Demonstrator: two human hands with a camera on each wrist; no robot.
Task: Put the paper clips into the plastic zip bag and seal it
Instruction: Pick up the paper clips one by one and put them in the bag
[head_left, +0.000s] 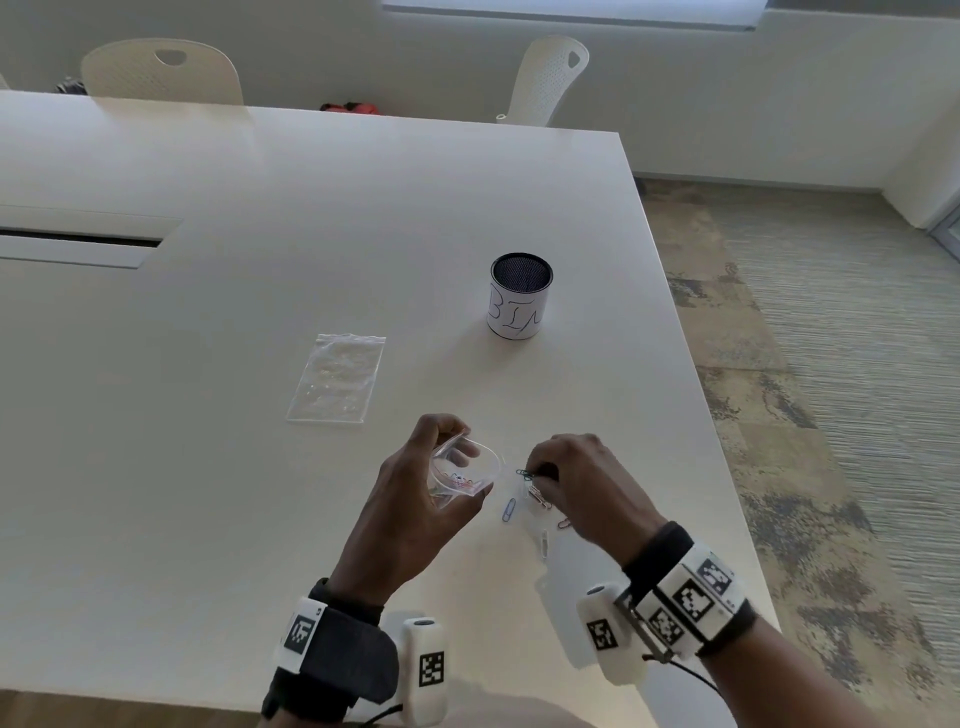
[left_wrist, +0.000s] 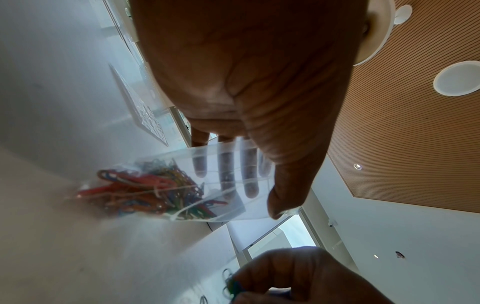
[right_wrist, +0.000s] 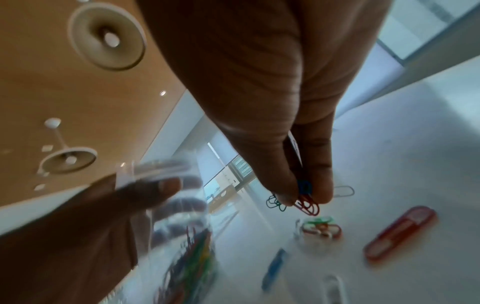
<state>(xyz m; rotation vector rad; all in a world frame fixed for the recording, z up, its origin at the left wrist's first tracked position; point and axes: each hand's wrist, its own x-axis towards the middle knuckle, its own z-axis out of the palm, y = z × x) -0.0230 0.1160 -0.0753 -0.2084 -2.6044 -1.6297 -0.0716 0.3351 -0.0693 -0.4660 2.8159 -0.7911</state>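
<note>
The white bench (head_left: 311, 208) carried everything, its right edge running past the right hand's knuckles. Well beyond the fingers of both hands stood a mesh cup (head_left: 520, 303) wrapped in white paper with handwritten letters. Farther from the left fingers, off to their left, a second clear zip bag (head_left: 337, 378) lay flat on the bench.

The left hand (head_left: 415, 499) held the plastic zip bag (head_left: 464, 472) open at its mouth, its fingers (left_wrist: 226, 164) inside the bag behind the clear film and the thumb pressed on the outside near the rim. A bunch of coloured paper clips (left_wrist: 153, 189) sat in the bottom of that bag, below the left fingertips; red, blue, green and yellow ones showed through the plastic.

The right hand (head_left: 582, 483) sat just beside the bag's mouth, its thumb and fingers (right_wrist: 319, 181) pinched round a small cluster of clips (right_wrist: 305, 197), blue and red ones showing between the tips and a green one hanging at the thumb side.

Loose clips (head_left: 540, 499) lay on the bench under and just near the right fingers: a blue clip (head_left: 509, 510) between the 2 hands, a pale clip (head_left: 544, 543) nearer the wrist, and a reddish clip (head_left: 563, 523) under the palm. In the right wrist view a large red clip (right_wrist: 400, 232) lay apart from the fingertips, on their far side from the bag.
</note>
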